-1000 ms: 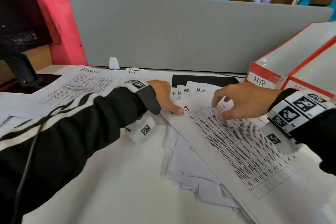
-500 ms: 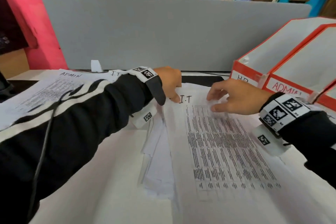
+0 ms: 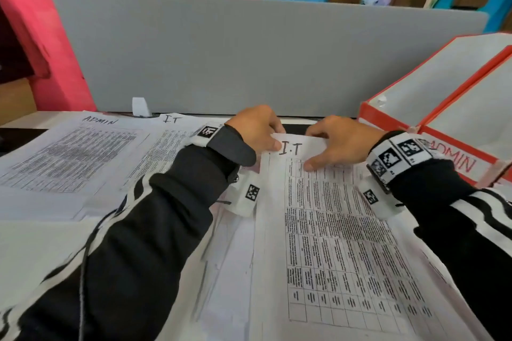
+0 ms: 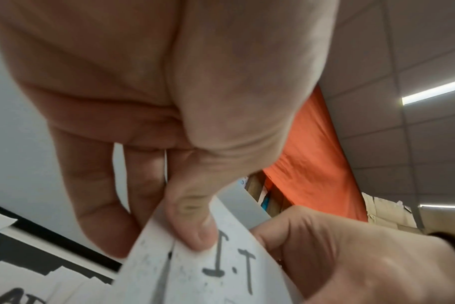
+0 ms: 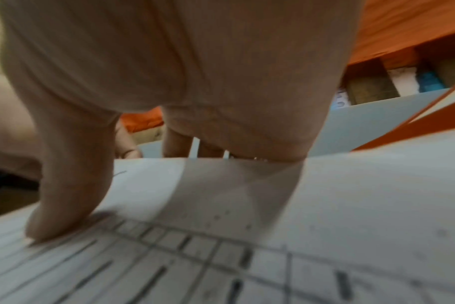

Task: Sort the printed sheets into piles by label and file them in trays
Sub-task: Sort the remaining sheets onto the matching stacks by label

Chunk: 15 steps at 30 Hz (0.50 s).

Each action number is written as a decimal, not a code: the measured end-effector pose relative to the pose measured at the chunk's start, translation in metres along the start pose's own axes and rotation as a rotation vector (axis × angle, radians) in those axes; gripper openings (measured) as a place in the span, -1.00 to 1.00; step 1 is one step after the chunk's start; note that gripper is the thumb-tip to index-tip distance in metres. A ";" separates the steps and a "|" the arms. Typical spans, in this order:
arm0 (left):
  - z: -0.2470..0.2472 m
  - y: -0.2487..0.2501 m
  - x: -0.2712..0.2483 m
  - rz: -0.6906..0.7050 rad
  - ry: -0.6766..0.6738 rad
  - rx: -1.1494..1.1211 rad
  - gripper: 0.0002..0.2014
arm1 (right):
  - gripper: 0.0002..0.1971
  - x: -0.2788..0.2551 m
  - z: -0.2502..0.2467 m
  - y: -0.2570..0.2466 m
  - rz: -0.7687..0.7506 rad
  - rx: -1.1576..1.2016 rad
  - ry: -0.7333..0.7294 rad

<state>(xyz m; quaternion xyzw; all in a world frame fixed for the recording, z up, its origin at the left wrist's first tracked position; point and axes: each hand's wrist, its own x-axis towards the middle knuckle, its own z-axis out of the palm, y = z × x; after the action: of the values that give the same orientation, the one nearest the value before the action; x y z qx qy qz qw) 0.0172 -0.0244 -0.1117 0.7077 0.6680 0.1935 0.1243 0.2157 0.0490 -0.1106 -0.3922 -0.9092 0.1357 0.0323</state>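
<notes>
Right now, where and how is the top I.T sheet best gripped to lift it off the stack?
By its far top edge, beside the label. The I.T sheet curls up there, with the left hand and right hand already pinching it, thumbs on top; elsewhere it appears to lie flat.

Table text on the I.T sheet (image 3: 332, 230) too small to read; blurred in right wrist view. Its near end cut off by frame edge. Right hand (image 3: 340, 144) fingers (image 5: 177, 144) hidden behind sheet's far edge. ADMIN tray (image 3: 457, 163) label partly covered by the wrist.
</notes>
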 end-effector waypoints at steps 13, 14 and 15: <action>0.002 -0.024 -0.006 -0.101 0.057 -0.150 -0.74 | -0.80 -0.003 -0.021 0.035 -0.067 0.243 0.272; 0.003 -0.026 -0.005 -0.116 0.086 -0.119 -0.68 | -0.82 -0.008 -0.027 0.037 -0.069 0.240 0.302; 0.005 -0.026 -0.005 -0.131 0.108 -0.097 -0.64 | -0.86 -0.015 -0.035 0.038 -0.068 0.235 0.317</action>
<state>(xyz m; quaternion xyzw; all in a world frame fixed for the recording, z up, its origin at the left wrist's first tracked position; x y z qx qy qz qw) -0.0037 -0.0268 -0.1281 0.6440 0.7086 0.2549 0.1345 0.2590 0.0706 -0.0867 -0.3714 -0.8833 0.1764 0.2252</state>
